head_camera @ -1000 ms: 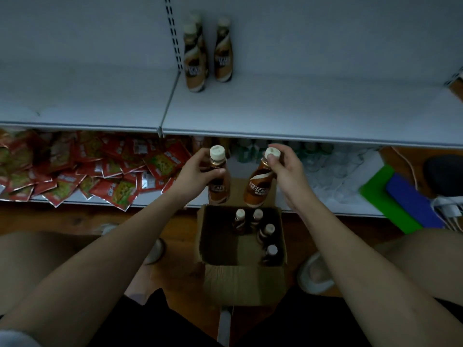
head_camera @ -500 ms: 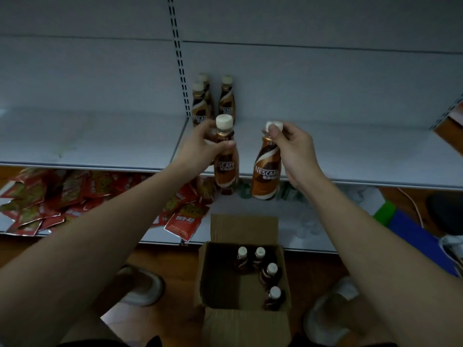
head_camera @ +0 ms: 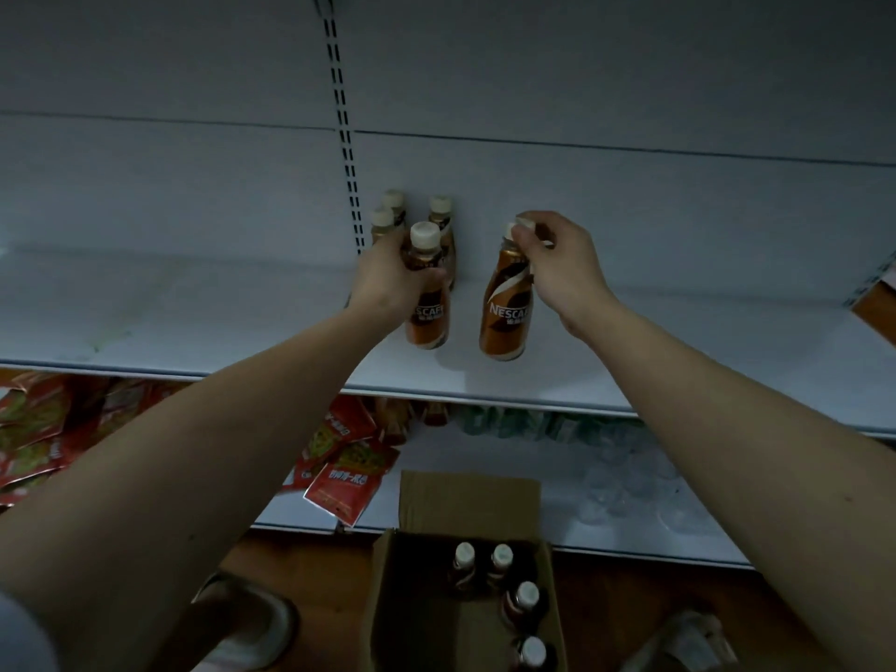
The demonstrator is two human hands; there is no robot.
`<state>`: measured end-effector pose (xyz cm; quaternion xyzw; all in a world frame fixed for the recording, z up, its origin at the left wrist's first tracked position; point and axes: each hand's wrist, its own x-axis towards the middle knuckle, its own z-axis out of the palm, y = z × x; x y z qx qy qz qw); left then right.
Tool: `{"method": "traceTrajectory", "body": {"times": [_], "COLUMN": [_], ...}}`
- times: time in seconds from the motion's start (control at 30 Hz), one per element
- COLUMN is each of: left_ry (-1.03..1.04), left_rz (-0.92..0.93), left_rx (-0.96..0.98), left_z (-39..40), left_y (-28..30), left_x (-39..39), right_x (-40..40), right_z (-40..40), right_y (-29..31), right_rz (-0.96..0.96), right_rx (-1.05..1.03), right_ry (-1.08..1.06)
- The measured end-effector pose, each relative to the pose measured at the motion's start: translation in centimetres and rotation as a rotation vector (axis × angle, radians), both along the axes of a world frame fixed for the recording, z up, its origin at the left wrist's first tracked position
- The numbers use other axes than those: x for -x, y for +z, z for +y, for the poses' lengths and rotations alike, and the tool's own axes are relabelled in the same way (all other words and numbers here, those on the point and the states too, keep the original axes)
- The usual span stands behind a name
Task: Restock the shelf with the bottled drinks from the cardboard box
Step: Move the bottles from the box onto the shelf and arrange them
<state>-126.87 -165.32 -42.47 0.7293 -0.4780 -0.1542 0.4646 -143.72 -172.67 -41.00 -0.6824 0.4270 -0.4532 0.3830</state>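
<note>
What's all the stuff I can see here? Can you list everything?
Bottles on shelf: three, brown with cream caps, standing at the back of the shelf.
Bottles in hands: two, brown, over the shelf's front.
Bottles in box: four caps visible.
Cardboard box: one, brown, open, on the floor.
Shelf: white, upper level.
Red packets: many, on the lower shelf, left.
Left hand: grips one bottle's neck and shoulder.
Right hand: pinches the other bottle's cap.
</note>
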Motion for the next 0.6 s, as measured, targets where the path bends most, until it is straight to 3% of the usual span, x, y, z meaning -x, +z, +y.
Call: {"method": "traceTrajectory", "body": {"times": [0.6], "left_ry": [0.089], "left_rz": [-0.149], "left_rx": [-0.125], "left_z": [-7.3], "left_y": [-2.8], "left_x": [-1.5], "right_x": [-5.1], "right_z": [-10.4], "right_y": [-2.5], "right_rz": [0.184], "right_rx": [0.044], "right_ry": [-0.036]}}
